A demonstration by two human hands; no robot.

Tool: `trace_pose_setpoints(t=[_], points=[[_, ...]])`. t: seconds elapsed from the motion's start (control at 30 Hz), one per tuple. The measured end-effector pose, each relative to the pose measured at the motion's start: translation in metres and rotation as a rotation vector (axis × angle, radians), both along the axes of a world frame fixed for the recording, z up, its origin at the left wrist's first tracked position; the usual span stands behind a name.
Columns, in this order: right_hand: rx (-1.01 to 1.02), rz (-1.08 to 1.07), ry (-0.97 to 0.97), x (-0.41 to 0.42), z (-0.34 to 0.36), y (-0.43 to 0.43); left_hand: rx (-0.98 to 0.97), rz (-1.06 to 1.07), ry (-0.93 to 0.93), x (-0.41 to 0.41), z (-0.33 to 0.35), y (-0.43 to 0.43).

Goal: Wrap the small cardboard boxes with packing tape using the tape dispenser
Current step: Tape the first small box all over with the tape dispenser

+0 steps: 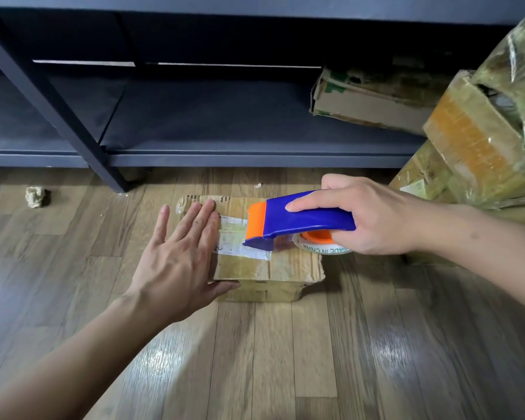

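Head view.
- Small brown cardboard box on wood-plank floor, centre, just near of dark metal shelf unit.
- Left hand flat on left part of box top, fingers straight, thumb along near edge.
- Right hand grips blue-and-orange plastic tape dispenser. Orange blade end on box top, clear tape roll over right edge.
- Open floor near and left of box.
- Crumpled paper ball far left.
- Stack of tape-wrapped cardboard boxes right, just behind right hand.
- Battered flat carton on lower shelf, far right.
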State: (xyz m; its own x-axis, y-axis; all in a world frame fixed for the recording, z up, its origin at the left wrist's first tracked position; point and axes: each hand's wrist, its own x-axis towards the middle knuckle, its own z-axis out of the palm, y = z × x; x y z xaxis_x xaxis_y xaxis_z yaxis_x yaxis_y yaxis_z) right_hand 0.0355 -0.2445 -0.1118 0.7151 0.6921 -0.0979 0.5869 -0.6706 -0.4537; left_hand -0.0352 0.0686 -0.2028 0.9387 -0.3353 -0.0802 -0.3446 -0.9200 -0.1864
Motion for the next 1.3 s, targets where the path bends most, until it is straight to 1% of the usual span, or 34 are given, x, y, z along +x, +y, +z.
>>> trace_pose_setpoints(t=[0.1, 0.2, 0.3, 0.37, 0.43, 0.53, 0.63, 0.77, 0.9, 1.03, 1.1, 1.2, 1.3], points=[[0.010, 0.010, -0.041, 0.005, -0.001, 0.013, 0.061, 0.040, 0.000, 0.002, 0.007, 0.006], [0.013, 0.046, -0.021, 0.006, -0.003, 0.027, 0.101, 0.081, 0.042, 0.007, 0.016, 0.004], [0.000, 0.056, -0.045, 0.008, -0.004, 0.034, 0.020, 0.000, 0.050, 0.012, 0.010, -0.014], [-0.020, 0.048, -0.043, 0.009, -0.004, 0.036, -0.046, -0.004, 0.056, 0.017, 0.004, -0.022], [-0.047, 0.056, -0.052, 0.010, -0.003, 0.038, -0.071, 0.004, 0.046, 0.018, -0.001, -0.023], [-0.141, 0.075, -0.098, 0.014, 0.001, 0.036, -0.089, -0.015, 0.031, 0.018, -0.005, -0.017], [-0.144, 0.059, -0.099, 0.017, 0.005, 0.033, -0.119, -0.018, 0.033, 0.021, -0.003, -0.010], [-0.147, 0.069, -0.092, 0.020, 0.011, 0.023, -0.133, 0.005, 0.056, 0.018, -0.005, -0.001], [-0.071, -0.004, -0.054, 0.021, 0.014, 0.001, -0.160, 0.054, 0.056, 0.017, -0.001, 0.008], [-0.118, 0.000, -0.042, 0.017, 0.011, 0.002, -0.100, 0.014, 0.070, 0.015, -0.002, -0.008], [-0.123, -0.013, -0.027, 0.014, 0.006, -0.002, -0.100, 0.003, 0.076, 0.013, -0.002, -0.010], [-0.110, -0.033, -0.012, 0.007, 0.001, -0.008, -0.098, 0.007, 0.060, 0.007, 0.001, -0.017], [-0.079, -0.060, 0.011, 0.005, -0.001, -0.007, -0.111, -0.063, 0.046, 0.008, -0.002, -0.036]])
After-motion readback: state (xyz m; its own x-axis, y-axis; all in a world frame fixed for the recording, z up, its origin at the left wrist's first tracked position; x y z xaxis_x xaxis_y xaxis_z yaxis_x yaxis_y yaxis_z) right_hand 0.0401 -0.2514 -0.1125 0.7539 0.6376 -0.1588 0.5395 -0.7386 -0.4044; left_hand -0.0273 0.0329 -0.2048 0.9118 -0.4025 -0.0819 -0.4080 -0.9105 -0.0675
